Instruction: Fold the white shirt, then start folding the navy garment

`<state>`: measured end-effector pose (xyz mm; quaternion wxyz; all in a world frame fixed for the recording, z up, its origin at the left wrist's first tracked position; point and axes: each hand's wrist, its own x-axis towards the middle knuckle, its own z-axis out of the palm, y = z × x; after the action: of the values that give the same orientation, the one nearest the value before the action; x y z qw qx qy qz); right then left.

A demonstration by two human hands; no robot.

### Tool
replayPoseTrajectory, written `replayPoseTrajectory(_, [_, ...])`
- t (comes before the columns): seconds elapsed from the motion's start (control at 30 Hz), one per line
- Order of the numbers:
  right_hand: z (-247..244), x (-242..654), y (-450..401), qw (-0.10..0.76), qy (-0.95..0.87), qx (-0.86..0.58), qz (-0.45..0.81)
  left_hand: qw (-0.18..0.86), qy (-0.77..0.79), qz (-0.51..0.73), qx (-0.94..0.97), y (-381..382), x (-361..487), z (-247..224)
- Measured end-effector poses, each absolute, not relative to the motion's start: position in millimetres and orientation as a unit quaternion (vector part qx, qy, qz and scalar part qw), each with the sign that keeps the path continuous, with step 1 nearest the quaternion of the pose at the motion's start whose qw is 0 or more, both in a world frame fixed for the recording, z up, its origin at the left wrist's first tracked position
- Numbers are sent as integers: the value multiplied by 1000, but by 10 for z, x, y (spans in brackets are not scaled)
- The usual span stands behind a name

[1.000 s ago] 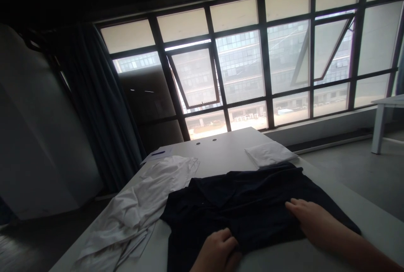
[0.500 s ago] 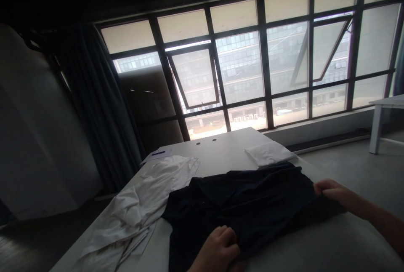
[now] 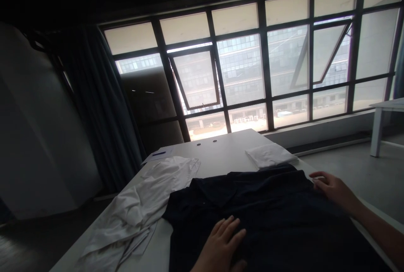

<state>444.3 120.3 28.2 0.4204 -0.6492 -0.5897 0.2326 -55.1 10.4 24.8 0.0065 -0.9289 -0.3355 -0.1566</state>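
A dark navy shirt (image 3: 268, 217) with a collar lies spread over the near part of the white table (image 3: 221, 154). My left hand (image 3: 221, 242) rests flat on the shirt's front, its fingers apart and holding nothing. At the shirt's right edge is my right hand (image 3: 333, 190), fingers stretched out and loosely parted, touching the cloth or just above it. The lower part of the shirt runs out of view at the bottom.
Crumpled white cloth (image 3: 135, 209) lies along the table's left side. A folded white cloth (image 3: 268, 155) sits beyond the shirt at the right. Paper with a blue pen (image 3: 158, 153) is at the far left corner. Another white table (image 3: 376, 129) stands at the right, near the windows.
The shirt's near right side, bunched before, now lies spread toward me. My right hand has let go of the cloth and opened. My left hand has uncurled and flattened on the shirt.
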Motion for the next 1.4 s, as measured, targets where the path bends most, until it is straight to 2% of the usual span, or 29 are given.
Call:
replayPoseTrajectory(0.1, [142,4041,1180,326,-706,-596,198,-52,-362,-91,-926,154,-616,214])
replayPoseTrajectory(0.23, [-125,3601,1045,149,-779,-600,100,-103,-375,-66,-919,183,-613,226])
replayPoseTrajectory(0.3, [-215,3537,1028,112,-787,-599,92,-115,-383,-65,-914,183,-596,238])
replayPoseTrajectory(0.63, [-300,3996,1276,88,-755,-642,95,-130,-392,-68,-908,163,-578,244])
replayPoseTrajectory(0.83, [-146,3702,1221,52,-688,-723,-13,-141,-397,-60,-905,168,-567,247])
replayPoseTrajectory(0.93, [40,3069,937,119,-777,-618,-24,-132,-392,-55,-909,196,-575,218])
replayPoseTrajectory(1.0, [140,2571,697,156,-833,-529,48,-119,-385,-57,-913,217,-583,181])
replayPoseTrajectory(1.13, [177,1842,370,159,-875,-428,163,-93,-378,-76,-918,234,-587,116])
replayPoseTrajectory(1.4, [69,1764,344,174,-879,-399,196,-117,-392,-94,-908,178,-564,175])
